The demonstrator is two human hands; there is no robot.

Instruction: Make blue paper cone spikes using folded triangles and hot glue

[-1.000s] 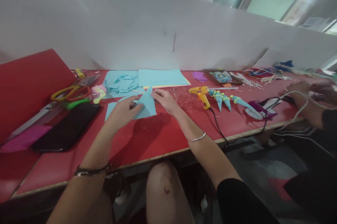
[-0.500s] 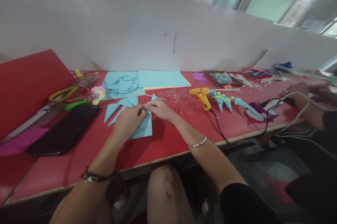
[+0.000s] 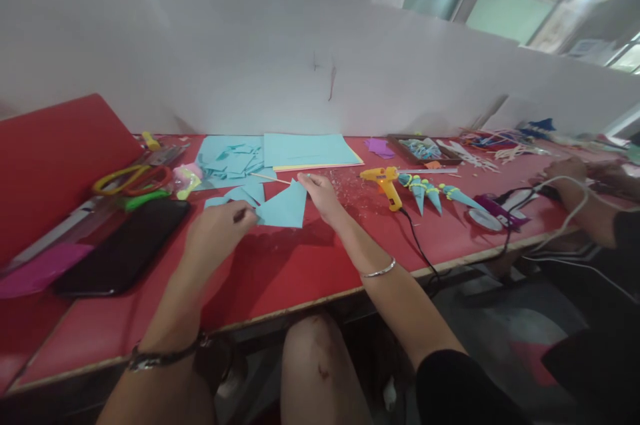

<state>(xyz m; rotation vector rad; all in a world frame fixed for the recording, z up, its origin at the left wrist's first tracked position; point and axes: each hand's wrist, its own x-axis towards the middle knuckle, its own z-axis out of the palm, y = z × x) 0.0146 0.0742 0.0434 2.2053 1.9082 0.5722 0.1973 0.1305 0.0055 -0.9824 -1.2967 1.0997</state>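
A light-blue piece of paper (image 3: 284, 209) is stretched between my two hands above the red table. Its left corner is pinched in the closed fingers of my left hand (image 3: 220, 228). My right hand (image 3: 321, 197) grips its upper right corner between thumb and fingers. Just behind my left hand lie some folded blue paper pieces (image 3: 246, 194), partly covered by it. Beyond the held paper, a thin stick (image 3: 270, 178) rests on the table, its right end hidden.
Small blue cut pieces (image 3: 235, 162) and a stack of sheets (image 3: 310, 148) lie at the back. A yellow glue gun (image 3: 384, 184) and blue paper cones (image 3: 425, 193) are to the right. A black phone (image 3: 125, 248) and scissors (image 3: 125, 180) lie left. A co-worker's hand (image 3: 567, 172) is far right.
My hands have moved apart, the left one leftward and the right one slightly right and up. The blue paper has lifted and turned, and now spans between them.
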